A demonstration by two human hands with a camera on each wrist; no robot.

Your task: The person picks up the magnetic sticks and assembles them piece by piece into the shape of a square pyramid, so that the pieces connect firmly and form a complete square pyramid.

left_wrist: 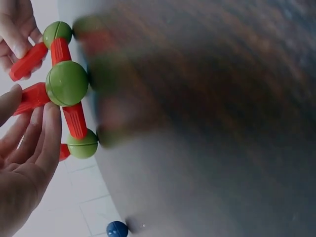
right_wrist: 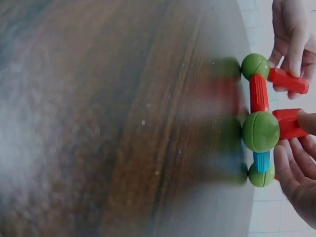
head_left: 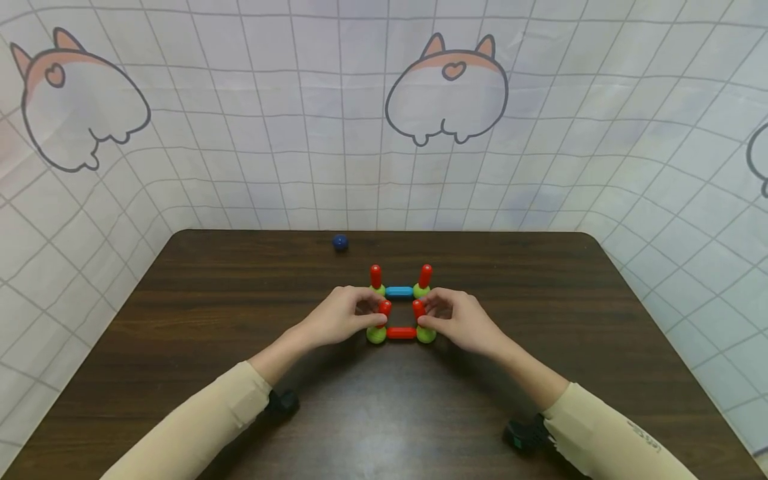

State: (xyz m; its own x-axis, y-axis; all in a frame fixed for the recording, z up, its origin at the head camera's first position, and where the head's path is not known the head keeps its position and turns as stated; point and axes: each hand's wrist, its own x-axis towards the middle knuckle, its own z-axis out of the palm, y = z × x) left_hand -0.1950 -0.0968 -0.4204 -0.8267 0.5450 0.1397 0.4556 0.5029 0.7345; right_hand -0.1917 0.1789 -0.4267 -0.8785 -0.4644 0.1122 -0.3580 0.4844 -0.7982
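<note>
A frame of magnetic-looking rods and green balls stands on the table, with red rods rising from its corners. A red rod joins the front balls and a blue rod joins the back ones. My left hand pinches the front left upright red rod between thumb and fingers. On the other side, my right hand pinches the front right upright red rod. Both back upright rods, such as the left red rod, stand beyond the hands, untouched. The fingers partly hide the frame's sides in the head view.
A dark blue ball lies near the back edge of the dark wooden table, left of the frame. Behind the table hangs a white gridded cloth with cartoon drawings.
</note>
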